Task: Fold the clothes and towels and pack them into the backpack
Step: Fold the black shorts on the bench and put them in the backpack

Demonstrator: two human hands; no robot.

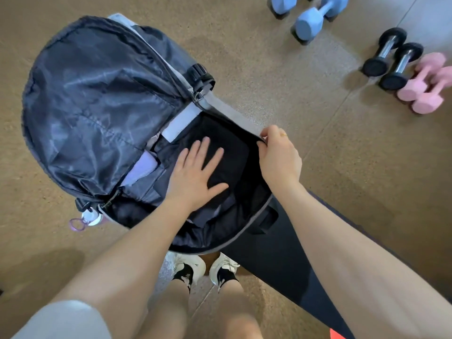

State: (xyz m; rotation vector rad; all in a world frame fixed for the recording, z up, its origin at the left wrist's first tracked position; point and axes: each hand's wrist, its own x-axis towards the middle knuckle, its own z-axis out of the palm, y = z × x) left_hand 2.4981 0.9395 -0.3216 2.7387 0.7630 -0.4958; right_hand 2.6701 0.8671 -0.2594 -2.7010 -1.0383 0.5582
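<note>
Here left hand (pixel 198 172) presses flat inside backpack (pixel 97 101); right hand (pixel 278 155) pinches its rim.

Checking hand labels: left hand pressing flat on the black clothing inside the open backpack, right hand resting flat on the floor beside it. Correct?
Not quite. The left hand does press flat on the black clothing inside the open backpack, but the right hand is not on the floor: the head view shows it pinching the backpack's opening rim and holding it open.

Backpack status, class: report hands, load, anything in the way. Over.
Left hand flat, pressing black folded garment into backpack. Right hand pinches the backpack rim, holding it open. No obstruction seen.
</note>
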